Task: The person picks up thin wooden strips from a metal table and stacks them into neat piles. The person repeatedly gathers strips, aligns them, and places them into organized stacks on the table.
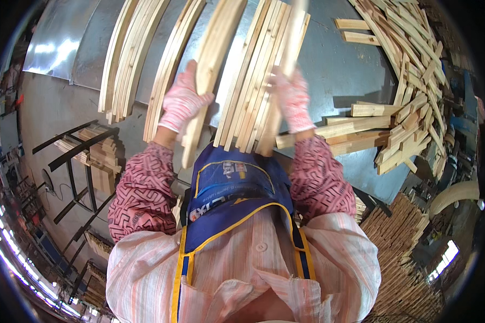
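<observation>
Both my hands wear pink-and-white knitted gloves. My left hand (184, 101) is at a pale wooden board (216, 44), its thumb across the face and its fingers along the left edge. My right hand (293, 99), blurred, grips a wooden strip (296, 36) at the right side of a row of strips (252, 76). That strip is blurred too, and its far end runs out of the picture. To the left of my left hand lies a narrow bundle of strips (173, 64). Farther left is another group of wooden strips (133, 56). All these lie on a metal-topped table (327, 76).
A tangled heap of wooden pieces (416, 80) covers the table's right side, with loose boards (359, 129) reaching towards me. On the floor at left stands a black metal frame (83, 161) beside stacked wood (103, 157). Stacked strips (400, 242) and a ribbed hose (456, 198) are at lower right.
</observation>
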`<move>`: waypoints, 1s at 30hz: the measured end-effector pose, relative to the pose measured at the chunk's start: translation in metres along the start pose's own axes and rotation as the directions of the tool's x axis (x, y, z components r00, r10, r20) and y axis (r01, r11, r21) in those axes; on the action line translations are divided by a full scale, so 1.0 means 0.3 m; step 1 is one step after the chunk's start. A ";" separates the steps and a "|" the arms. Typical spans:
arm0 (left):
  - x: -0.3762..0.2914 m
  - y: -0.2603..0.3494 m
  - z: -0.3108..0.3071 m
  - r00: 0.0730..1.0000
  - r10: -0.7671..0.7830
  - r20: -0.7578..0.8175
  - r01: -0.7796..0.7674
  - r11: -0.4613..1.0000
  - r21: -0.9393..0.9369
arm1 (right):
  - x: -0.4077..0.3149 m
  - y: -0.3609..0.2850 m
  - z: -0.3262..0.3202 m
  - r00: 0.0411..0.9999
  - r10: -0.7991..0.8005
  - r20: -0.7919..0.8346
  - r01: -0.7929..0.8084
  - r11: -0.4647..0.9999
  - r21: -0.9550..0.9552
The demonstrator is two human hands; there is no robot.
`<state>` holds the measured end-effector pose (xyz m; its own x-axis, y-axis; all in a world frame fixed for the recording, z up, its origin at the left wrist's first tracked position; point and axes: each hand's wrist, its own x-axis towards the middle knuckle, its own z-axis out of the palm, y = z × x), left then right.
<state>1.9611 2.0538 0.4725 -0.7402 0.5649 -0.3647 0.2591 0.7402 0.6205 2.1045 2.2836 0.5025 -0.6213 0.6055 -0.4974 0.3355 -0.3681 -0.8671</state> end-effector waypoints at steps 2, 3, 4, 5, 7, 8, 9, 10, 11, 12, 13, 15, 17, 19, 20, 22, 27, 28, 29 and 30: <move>-0.039 0.059 0.057 0.995 -0.102 0.023 0.091 0.955 0.283 | 0.031 0.016 -0.128 0.983 -0.101 -0.156 0.048 0.949 -0.313; -0.047 0.030 0.107 0.995 -0.081 0.051 0.068 0.976 0.206 | 0.029 0.012 -0.164 0.978 -0.074 -0.193 -0.033 0.867 -0.497; -0.053 0.016 0.138 0.995 -0.072 0.065 0.057 0.976 0.210 | 0.077 0.110 -0.256 0.976 -0.098 -0.195 -0.049 0.770 -0.636; -0.053 -0.008 0.154 0.994 -0.077 0.076 0.059 0.975 0.215 | 0.081 0.109 -0.270 0.985 0.042 -0.167 -0.144 0.728 -0.671; -0.019 -0.025 0.079 0.993 -0.116 0.025 0.104 0.950 0.294 | 0.082 0.204 -0.255 0.971 -0.095 -0.219 -0.113 0.627 -0.771; -0.001 -0.032 0.025 0.988 -0.115 -0.101 0.145 0.913 0.382 | 0.094 0.264 -0.246 0.972 -0.134 -0.194 -0.072 0.614 -0.786; 0.020 -0.061 -0.024 0.968 -0.103 -0.228 0.201 0.864 0.462 | 0.109 0.301 -0.224 0.971 -0.173 -0.163 -0.027 0.600 -0.800; 0.028 -0.125 -0.054 0.884 -0.009 -0.467 0.306 0.767 0.564 | 0.104 0.250 -0.176 0.985 -0.085 -0.150 -0.067 0.614 -0.786; 0.067 -0.177 -0.084 0.861 -0.222 -0.457 0.459 0.725 0.514 | 0.118 0.228 -0.179 0.999 0.016 -0.050 -0.044 0.784 -0.619; 0.094 -0.187 -0.129 0.870 -0.374 -0.321 0.491 0.714 0.499 | 0.131 0.240 -0.186 0.997 0.017 -0.072 -0.059 0.761 -0.646; 0.117 -0.188 -0.165 0.842 -0.511 -0.174 0.525 0.701 0.483 | 0.129 0.212 -0.150 0.996 0.013 -0.090 -0.070 0.736 -0.674; 0.134 -0.157 -0.213 0.837 -0.540 -0.091 0.517 0.725 0.456 | 0.173 0.266 -0.170 0.998 0.039 -0.055 -0.064 0.825 -0.562; 0.118 -0.176 -0.252 0.847 -0.520 -0.113 0.516 0.749 0.416 | 0.171 0.232 -0.090 1.000 0.026 -0.008 -0.026 0.823 -0.567; 0.077 -0.150 -0.348 0.874 -0.459 -0.159 0.477 0.751 0.457 | 0.169 0.187 0.028 0.999 0.034 -0.022 -0.040 0.791 -0.610; 0.068 -0.213 -0.345 0.879 -0.323 -0.351 0.469 0.724 0.507 | 0.175 0.180 0.085 0.999 0.042 -0.028 -0.050 0.774 -0.631; 0.106 -0.217 -0.471 0.854 -0.367 -0.369 0.514 0.709 0.483 | 0.217 0.242 0.171 1.000 -0.011 0.029 0.026 0.809 -0.587; 0.296 -0.383 -0.630 0.812 -0.523 -0.259 0.584 0.728 0.359 | 0.229 0.286 0.447 0.997 0.028 0.071 0.018 0.816 -0.578; 0.323 -0.396 -0.635 0.810 -0.559 -0.177 0.586 0.768 0.258 | 0.217 0.294 0.494 0.996 -0.012 0.086 0.057 0.839 -0.541; 0.340 -0.403 -0.623 0.811 -0.551 -0.197 0.585 0.750 0.309 | 0.209 0.300 0.535 0.994 -0.053 0.100 0.096 0.858 -0.504; 0.345 -0.387 -0.608 0.808 -0.549 -0.212 0.587 0.725 0.360 | 0.200 0.294 0.567 0.996 -0.047 0.078 0.081 0.848 -0.523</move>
<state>1.7411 1.9598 0.4893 -0.8725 -0.0272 -0.4879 -0.0232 0.9996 -0.0143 1.9764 2.1673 0.4007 -0.6900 0.5652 -0.4522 0.6046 0.1064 -0.7894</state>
